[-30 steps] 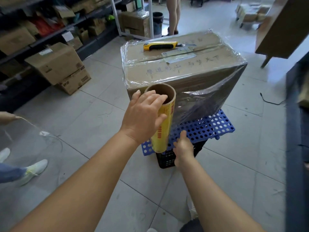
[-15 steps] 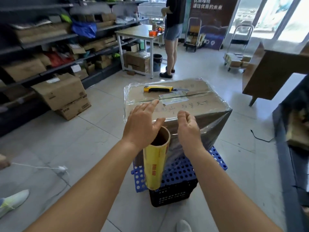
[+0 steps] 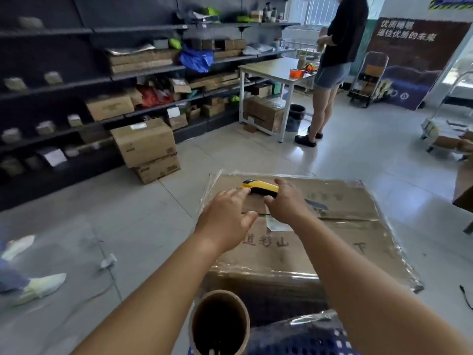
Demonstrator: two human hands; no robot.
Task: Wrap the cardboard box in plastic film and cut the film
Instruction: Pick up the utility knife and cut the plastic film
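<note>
On top of the brown cardboard box (image 3: 294, 242), wrapped in clear glossy plastic film (image 3: 399, 262): both hands reaching over the lid. Right hand (image 3: 288, 203) curled round the black rear part of the yellow-and-black utility knife (image 3: 258, 187), blade end hidden behind the knuckles. Left hand (image 3: 225, 216) just beside it, fingers straight and relaxed, fingertips touching the knife's yellow front end, holding nothing. Nearer than both hands, below the wrists, the open brown cardboard tube of the film roll (image 3: 220, 324), standing upright against the box's near side, beside a blue perforated plastic crate (image 3: 302, 339).
</note>
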